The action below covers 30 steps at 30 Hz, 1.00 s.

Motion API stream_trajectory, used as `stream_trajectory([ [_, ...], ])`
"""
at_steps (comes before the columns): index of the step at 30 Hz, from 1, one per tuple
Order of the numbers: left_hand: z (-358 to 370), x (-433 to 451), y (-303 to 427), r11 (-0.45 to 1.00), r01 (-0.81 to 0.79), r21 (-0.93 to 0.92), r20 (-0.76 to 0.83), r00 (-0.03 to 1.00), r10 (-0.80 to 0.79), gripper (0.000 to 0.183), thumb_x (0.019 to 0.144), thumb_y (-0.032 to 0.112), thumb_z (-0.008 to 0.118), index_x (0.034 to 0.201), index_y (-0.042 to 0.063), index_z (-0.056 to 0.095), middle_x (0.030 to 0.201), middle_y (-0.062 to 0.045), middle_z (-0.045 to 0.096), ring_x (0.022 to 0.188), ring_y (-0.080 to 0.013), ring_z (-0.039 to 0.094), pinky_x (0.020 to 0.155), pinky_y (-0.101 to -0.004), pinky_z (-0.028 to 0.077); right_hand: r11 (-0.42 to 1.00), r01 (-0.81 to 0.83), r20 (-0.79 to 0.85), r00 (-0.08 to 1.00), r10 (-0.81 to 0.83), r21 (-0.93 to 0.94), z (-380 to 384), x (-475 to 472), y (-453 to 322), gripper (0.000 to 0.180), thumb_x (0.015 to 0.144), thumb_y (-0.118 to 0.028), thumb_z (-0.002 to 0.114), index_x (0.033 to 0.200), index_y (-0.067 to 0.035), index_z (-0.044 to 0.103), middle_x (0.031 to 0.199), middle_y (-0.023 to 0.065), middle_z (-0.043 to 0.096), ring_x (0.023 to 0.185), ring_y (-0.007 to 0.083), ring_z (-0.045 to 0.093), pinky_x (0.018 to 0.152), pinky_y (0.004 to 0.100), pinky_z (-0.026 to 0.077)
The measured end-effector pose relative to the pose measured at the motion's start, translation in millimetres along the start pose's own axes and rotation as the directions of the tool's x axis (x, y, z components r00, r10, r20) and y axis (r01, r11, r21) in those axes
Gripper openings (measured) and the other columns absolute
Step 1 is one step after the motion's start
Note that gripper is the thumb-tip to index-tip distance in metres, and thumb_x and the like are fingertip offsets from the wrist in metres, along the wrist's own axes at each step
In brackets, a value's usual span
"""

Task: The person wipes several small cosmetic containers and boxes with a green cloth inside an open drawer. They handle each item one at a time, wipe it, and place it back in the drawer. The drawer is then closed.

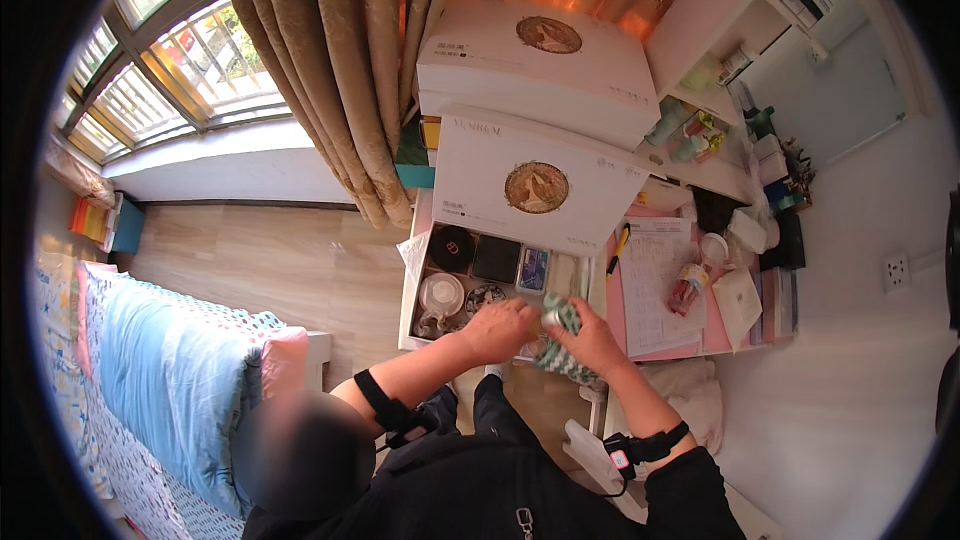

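Observation:
My right hand (587,341) grips a green-and-white checked cloth (562,360) together with a small pale round thing, perhaps a jar or lid (551,319). Close on its left is my left hand (504,326), fingers curled; whether it pinches something is hidden. Both are over the front of an open box (420,259) divided into compartments. Inside lie a round black compact (451,248), a square black case (496,260), a clear case with blue contents (533,270) and a white round container (442,293). A patterned round tin (484,298) is partly behind my left hand.
Large white boxes (480,142) stand behind the compartments. To the right, papers (652,270), a yellow-and-black pen (619,247) and a pink bottle (684,289) lie on a pink desk surface (615,307). A bed with a blue quilt (172,382) is at the left, and a chair (589,450) is below.

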State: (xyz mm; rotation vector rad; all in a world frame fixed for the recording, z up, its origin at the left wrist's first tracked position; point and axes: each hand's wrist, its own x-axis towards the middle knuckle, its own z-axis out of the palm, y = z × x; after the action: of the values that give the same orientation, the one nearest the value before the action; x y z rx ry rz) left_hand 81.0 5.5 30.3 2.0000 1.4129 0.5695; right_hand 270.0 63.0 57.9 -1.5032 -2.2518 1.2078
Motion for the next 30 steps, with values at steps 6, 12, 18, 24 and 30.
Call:
stream_trajectory([
  [6,16,19,-21,0.907,0.028,0.421,-0.063,0.998,-0.002,0.019,0.072,0.018,0.057,0.086,0.006,0.051,0.086,-0.010,0.058,0.083,-0.0258,0.054,0.072,-0.0371,0.040,0.953,-0.099,-0.074,0.989,0.125,0.285,-24,7,28,0.042,0.081,-0.032,0.063,0.107,-0.001,0.052,0.092,0.0120,0.062,0.084,0.0193,0.059,0.075,0.0306,0.045],
  [12,30,26,-27,0.894,-0.005,0.448,-0.061,0.997,0.036,0.018,0.070,0.013,0.053,0.086,0.007,0.052,0.085,-0.007,0.055,0.085,-0.0247,0.054,0.072,-0.0360,0.041,0.931,-0.163,-0.013,0.984,0.177,0.326,-26,-4,58,0.040,0.084,-0.032,0.060,0.106,0.000,0.052,0.092,0.0131,0.061,0.085,0.0198,0.057,0.077,0.0303,0.044],
  [18,34,25,-22,0.911,-0.012,0.412,-0.114,0.991,0.064,0.022,0.071,0.012,0.051,0.092,0.008,0.052,0.090,-0.007,0.051,0.085,-0.0245,0.053,0.072,-0.0346,0.041,0.920,-0.187,0.044,0.982,0.183,0.345,-27,-8,66,0.041,0.085,-0.033,0.058,0.108,0.001,0.051,0.094,0.0138,0.061,0.087,0.0200,0.057,0.077,0.0303,0.044],
  [24,30,24,-20,0.919,-0.213,0.332,-0.111,0.958,0.263,0.020,0.071,0.016,0.052,0.090,0.007,0.053,0.086,-0.007,0.049,0.084,-0.0244,0.053,0.070,-0.0350,0.044,0.914,-0.202,0.089,0.979,0.181,0.353,-32,-5,64,0.042,0.086,-0.033,0.058,0.110,0.000,0.051,0.095,0.0120,0.061,0.088,0.0186,0.057,0.077,0.0297,0.044],
  [30,46,16,-8,0.934,-0.158,0.321,-0.027,0.984,0.176,0.023,0.067,0.015,0.058,0.087,0.005,0.054,0.090,-0.008,0.049,0.086,-0.0251,0.051,0.069,-0.0331,0.044,0.917,-0.203,0.120,0.978,0.172,0.343,-33,0,61,0.041,0.086,-0.033,0.058,0.109,0.000,0.051,0.096,0.0104,0.060,0.088,0.0165,0.056,0.078,0.0287,0.044],
])
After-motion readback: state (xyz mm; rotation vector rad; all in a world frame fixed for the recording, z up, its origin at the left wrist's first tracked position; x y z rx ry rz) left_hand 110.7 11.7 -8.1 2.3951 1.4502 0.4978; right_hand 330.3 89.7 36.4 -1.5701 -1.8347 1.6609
